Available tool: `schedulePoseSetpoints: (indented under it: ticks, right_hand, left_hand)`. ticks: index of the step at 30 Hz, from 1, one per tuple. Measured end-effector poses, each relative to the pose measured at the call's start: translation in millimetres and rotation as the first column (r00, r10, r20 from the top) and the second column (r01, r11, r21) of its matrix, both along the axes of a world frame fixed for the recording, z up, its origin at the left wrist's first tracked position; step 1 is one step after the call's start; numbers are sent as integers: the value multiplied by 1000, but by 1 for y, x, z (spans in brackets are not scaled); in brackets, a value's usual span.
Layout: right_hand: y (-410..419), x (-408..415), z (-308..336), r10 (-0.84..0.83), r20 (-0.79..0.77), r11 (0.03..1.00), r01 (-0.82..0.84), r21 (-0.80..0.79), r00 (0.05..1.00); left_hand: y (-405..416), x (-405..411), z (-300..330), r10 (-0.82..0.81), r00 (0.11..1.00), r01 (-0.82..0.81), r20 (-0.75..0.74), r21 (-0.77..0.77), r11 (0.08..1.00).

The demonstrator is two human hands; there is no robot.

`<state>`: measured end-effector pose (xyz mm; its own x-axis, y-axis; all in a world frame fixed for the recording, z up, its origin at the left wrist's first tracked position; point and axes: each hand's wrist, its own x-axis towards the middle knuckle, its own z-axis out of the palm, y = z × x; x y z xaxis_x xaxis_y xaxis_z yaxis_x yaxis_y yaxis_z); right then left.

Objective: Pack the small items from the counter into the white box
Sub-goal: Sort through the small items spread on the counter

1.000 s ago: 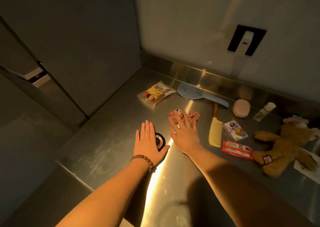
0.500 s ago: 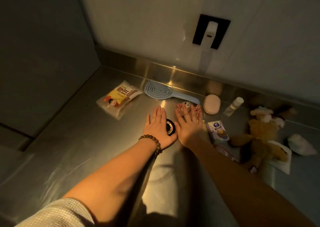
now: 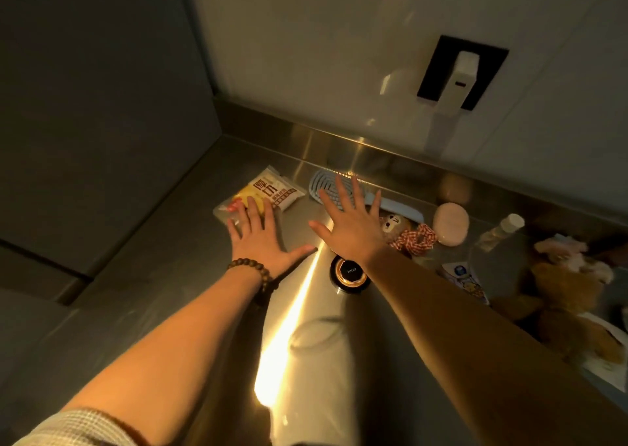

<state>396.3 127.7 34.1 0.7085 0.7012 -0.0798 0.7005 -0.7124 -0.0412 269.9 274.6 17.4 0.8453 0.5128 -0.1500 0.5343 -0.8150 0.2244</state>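
Small items lie scattered over the steel worktop [image 3: 163,275] in front of me, none packed, and the white box is nowhere in my view. Both my hands are spread flat with fingers straight, holding nothing. My left hand [image 3: 261,238], with its brown bead bracelet [image 3: 253,272], has its fingertips over the near end of the clear snack packet with the yellow and white label [image 3: 268,192]. My right hand [image 3: 350,221] reaches over the pale blue oval hairbrush [image 3: 323,187] by the back edge. Between my forearms sits a small round black jar with a gold-rimmed lid [image 3: 349,271]. Just right of my right hand are a little plush charm with a red checked bow [image 3: 407,231], a round pink puff-shaped thing [image 3: 450,224] and a small clear bottle with a white cap [image 3: 501,231]; further right a printed sachet [image 3: 465,277] and a brown plush bear [image 3: 571,296].

I judge this as the start of gathering: reaching, nothing picked. Next I would curl fingers round the packet and the brush, lift them free, then find the box, which calls for looking away from this corner.
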Motion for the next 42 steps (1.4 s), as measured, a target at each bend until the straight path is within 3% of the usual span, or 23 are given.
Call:
schedulePoseSetpoints:
  ticks: [11, 29, 36, 42]
  right_hand:
    - [-33, 3, -11, -75, 18, 995, 76, -68, 997]
    - [-87, 6, -1, -86, 82, 987, 96, -128, 993]
    - [-90, -2, 16, -123, 51, 992, 122, 19, 991]
    - [-116, -23, 68, -245, 28, 951, 235, 200, 969]
  left_hand:
    - [-65, 17, -8, -110, 994, 110, 12, 18, 994]
    - [-124, 35, -16, -128, 992, 128, 12, -17, 992]
    - [-113, 26, 4, -186, 982, 186, 17, 11, 983]
    - [-119, 10, 43, -278, 949, 278, 146, 21, 960]
